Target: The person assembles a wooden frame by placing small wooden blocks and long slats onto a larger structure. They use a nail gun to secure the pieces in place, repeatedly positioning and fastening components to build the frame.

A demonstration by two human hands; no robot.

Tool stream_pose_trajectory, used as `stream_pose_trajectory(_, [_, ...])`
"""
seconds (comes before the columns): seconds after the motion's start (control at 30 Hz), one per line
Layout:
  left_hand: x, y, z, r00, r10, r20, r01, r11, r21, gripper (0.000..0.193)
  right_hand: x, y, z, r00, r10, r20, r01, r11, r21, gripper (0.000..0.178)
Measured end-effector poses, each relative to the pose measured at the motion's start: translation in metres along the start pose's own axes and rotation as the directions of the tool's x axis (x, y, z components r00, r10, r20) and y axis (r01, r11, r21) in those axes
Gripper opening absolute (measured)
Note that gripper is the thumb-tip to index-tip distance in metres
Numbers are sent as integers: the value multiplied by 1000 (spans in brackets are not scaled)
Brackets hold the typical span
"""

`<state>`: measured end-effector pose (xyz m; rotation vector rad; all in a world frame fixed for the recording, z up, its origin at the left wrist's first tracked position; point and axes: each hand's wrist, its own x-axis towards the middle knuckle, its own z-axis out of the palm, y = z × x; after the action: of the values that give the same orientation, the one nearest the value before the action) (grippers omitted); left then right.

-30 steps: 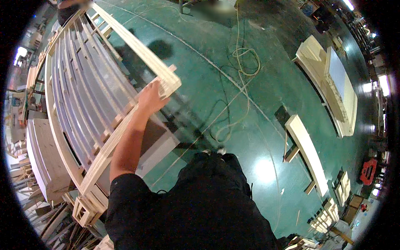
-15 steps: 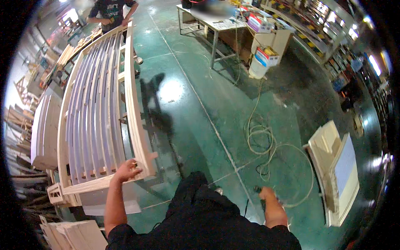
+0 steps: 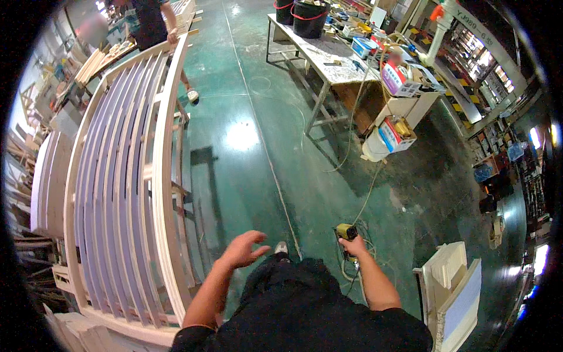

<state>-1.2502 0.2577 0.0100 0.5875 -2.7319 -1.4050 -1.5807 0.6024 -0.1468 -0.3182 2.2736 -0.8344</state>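
Note:
My right hand [image 3: 355, 245] is wrapped round the grip of a yellow-green air nail gun [image 3: 346, 231], held above the floor right of my legs. A thin air hose [image 3: 368, 199] runs from beyond the gun toward the workbench. My left hand [image 3: 243, 249] is raised in front of me with its fingers apart, holding nothing. It is nearest to a long wooden frame [image 3: 166, 234] on my left, but does not touch it. Lengthwise slats [image 3: 111, 193] with grey-purple strips between them fill the frame, which rests on supports.
A person [image 3: 151, 26] stands at the frame's far end, one hand by its corner. A workbench [image 3: 325, 56] at the far right bears black buckets [image 3: 309, 20], boxes and tools. A white bucket [image 3: 374, 145] stands beside it. Boards [image 3: 463, 311] lean at lower right; a panel stack [image 3: 50, 182] stands left.
My left hand has come off the frame's near corner and moved right. The nail gun in my right hand has risen into clearer view. I have moved forward along the frame; the other person has shifted.

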Motion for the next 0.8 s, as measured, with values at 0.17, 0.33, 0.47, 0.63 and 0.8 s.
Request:
stream_pose_trajectory(0.17, [182,-43,-10,979,-118,165,144,978,-151,46,174,-35,3,997,48,-53,-47,999,13,30])
stream_pose_trajectory(0.33, [255,-267,24,854,-517,67,520,836,-175,46,303,-204,-31,993,47,104,-84,915,394,21])
stream_pose_trajectory(0.47, [242,-337,-17,620,-779,92,773,587,-241,32,456,-276,-58,981,141,136,-183,908,377,15])
stream_pose_trajectory(0.63, [287,-301,-58,304,-917,258,746,61,-663,18,610,-419,-100,999,-21,31,11,953,302,16])
stream_pose_trajectory(0.8, [416,-336,-67,326,-897,298,762,63,-645,22,771,-528,-132,959,-185,-213,257,884,390,22])
